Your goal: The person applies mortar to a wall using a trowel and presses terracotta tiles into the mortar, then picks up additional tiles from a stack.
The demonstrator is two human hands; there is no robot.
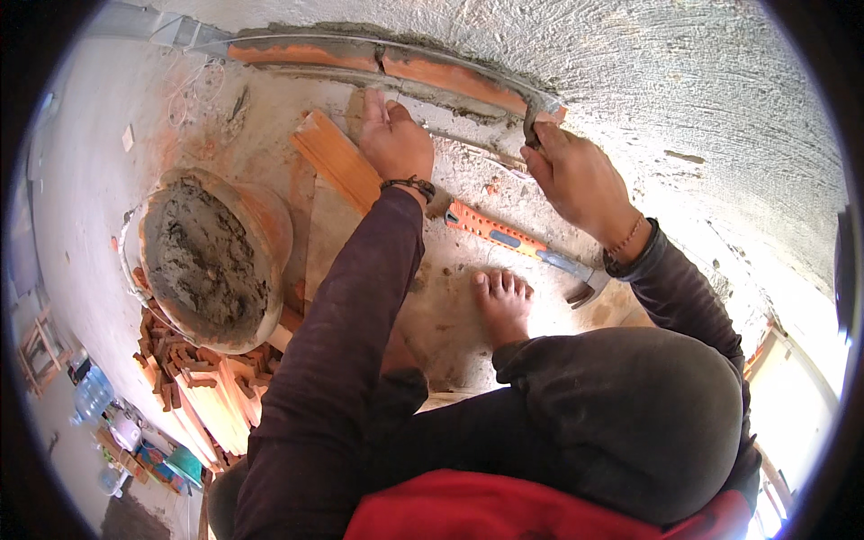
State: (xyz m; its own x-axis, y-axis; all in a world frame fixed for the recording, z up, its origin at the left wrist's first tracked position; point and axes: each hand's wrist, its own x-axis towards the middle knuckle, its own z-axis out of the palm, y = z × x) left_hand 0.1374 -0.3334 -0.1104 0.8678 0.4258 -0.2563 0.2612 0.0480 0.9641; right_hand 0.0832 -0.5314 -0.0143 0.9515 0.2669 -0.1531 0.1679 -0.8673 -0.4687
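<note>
1. At the foot of the rough plastered wall (702, 81), you crouched on a dusty slab with 1 bare foot (501, 301) planted flat beneath you.
2. Your left hand (393, 139) lay palm down, fingers pressed together, on a lump of grey mortar (356, 108) just below the row of orange bricks (396, 65); it gripped nothing that I could see.
3. Your right hand (576, 175) was curled closed around the handle of a trowel (533, 121), whose dark neck rose to the right end of the brick row; the blade itself was hidden, so I cannot tell how it sat.
4. That brick row ran in a curve along the wall's base, with wet mortar along its top and bottom edges.
5. Between your 2 wrists, a hammer (526, 247) with an orange and grey handle lay on the slab, its metal head toward your right knee, just beside your toes.
6. A wooden plank (337, 162) lay slanted under and beside your left hand.
7. To your left stood a round orange pan (216, 256) caked with grey mortar, well apart from both hands.
8. Below the pan, broken brick pieces (180, 360) lay heaped.
</note>
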